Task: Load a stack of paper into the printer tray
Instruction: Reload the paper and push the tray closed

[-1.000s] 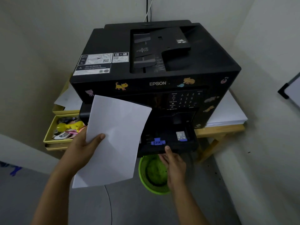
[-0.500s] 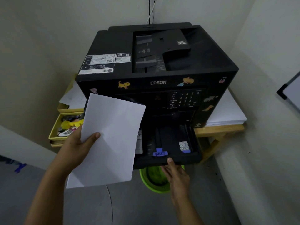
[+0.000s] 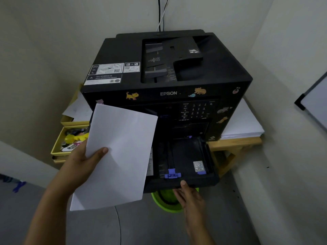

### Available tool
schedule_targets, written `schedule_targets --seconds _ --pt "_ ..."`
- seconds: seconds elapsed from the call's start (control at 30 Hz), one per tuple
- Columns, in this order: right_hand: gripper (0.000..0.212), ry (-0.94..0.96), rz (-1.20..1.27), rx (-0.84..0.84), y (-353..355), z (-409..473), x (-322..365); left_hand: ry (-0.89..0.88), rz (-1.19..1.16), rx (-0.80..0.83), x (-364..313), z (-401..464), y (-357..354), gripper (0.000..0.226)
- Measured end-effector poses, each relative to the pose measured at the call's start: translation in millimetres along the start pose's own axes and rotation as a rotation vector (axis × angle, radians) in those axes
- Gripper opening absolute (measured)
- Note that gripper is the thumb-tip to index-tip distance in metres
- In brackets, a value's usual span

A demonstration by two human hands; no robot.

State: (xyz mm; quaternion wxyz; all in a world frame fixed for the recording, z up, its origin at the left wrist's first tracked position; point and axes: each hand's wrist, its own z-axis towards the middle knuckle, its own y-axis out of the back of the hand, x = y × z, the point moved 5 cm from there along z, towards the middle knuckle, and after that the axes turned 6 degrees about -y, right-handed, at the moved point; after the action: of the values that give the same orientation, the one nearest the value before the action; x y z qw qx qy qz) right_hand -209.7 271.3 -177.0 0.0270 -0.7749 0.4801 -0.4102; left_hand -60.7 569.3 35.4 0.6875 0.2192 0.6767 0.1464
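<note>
A black Epson printer (image 3: 168, 75) stands on a wooden table against the wall. Its paper tray (image 3: 211, 180) is pulled out at the front bottom, with purple guides and no paper visible inside. My right hand (image 3: 190, 195) grips the tray's front edge, thumb on top and fingers underneath. My left hand (image 3: 83, 165) holds a white stack of paper (image 3: 118, 152) in front of the printer's left side, tilted, covering the tray's left part.
A yellow drawer (image 3: 58, 147) with small items hangs open at the left. Another pile of white sheets (image 3: 242, 124) lies on the wooden table (image 3: 235, 143) to the right. A green bucket (image 3: 168, 202) sits on the floor under the tray. Walls close in on both sides.
The tray has slid out toward me, pulled by my right hand, exposing more of its inside. The paper in my left hand stays roughly in place.
</note>
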Motion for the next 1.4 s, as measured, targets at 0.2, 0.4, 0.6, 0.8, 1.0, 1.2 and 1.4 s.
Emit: schedule_targets --seconds 0.2,0.4,0.6,0.8,1.0,1.2,1.4 --pt "0.038 0.003 0.000 0.000 6 -1 -2 0.007 -0.040 0.036 -5 -2 -5 0.018" --pt "0.034 -0.018 -0.121 -0.066 8 -1 -3 0.049 -0.055 0.026 -1 -2 -6 0.046" --pt "0.050 0.377 -0.580 -0.370 17 -30 35 0.050 -0.197 0.007 2 -7 -16 0.027" --pt "0.056 0.525 -0.542 0.079 -32 -27 73 0.103 -0.347 0.064 2 -14 -42 0.034" --pt "0.090 0.095 -0.461 0.357 -70 -33 76 0.200 -0.473 0.121 1 -22 -83 0.040" --pt "0.044 0.062 -0.629 0.265 -62 -43 79 0.376 -0.555 0.127 32 -31 -122 0.040" --pt "0.051 -0.028 -0.878 0.207 -45 -36 90 0.568 -0.583 0.175 62 -43 -151 0.039"
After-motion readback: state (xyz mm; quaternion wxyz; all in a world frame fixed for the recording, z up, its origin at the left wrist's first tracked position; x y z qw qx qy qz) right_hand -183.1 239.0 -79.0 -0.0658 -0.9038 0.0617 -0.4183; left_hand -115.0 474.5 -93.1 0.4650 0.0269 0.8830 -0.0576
